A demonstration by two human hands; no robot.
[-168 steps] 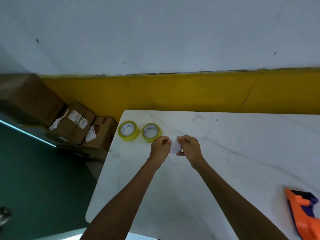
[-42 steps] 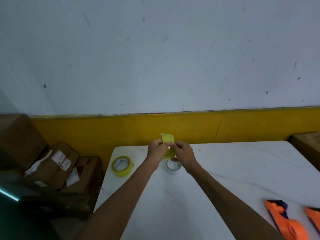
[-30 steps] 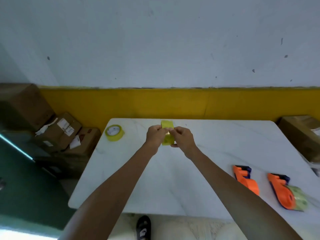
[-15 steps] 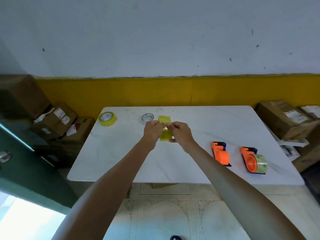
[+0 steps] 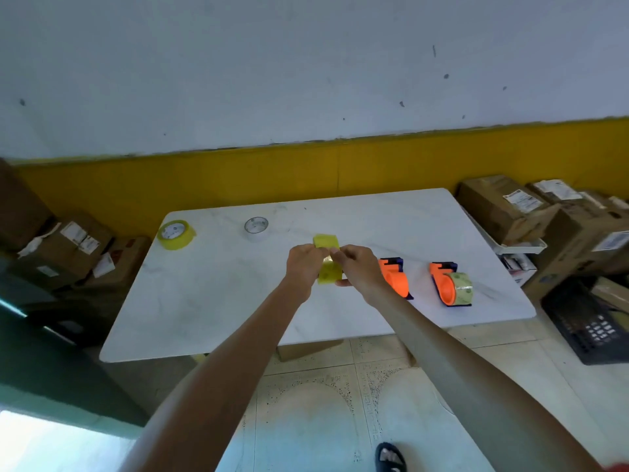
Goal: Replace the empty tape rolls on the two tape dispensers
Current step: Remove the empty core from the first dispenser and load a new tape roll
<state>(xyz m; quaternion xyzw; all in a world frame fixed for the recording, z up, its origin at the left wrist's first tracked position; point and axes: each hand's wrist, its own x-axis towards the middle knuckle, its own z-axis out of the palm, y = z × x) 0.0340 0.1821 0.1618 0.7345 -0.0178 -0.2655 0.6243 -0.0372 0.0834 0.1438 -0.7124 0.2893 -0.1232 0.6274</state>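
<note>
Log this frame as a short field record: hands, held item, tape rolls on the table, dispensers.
hands: left hand and right hand together over the table
held item: yellow tape roll, gripped by both hands
table, far left: second yellow roll, white roll
near dispenser: orange, no tape visible
far dispenser: carries a pale roll

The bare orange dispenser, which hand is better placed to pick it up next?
Probably the right hand: the bare dispenser lies just beside it on the table, while the left hand is farther off. Both pinch the yellow tape roll.
</note>
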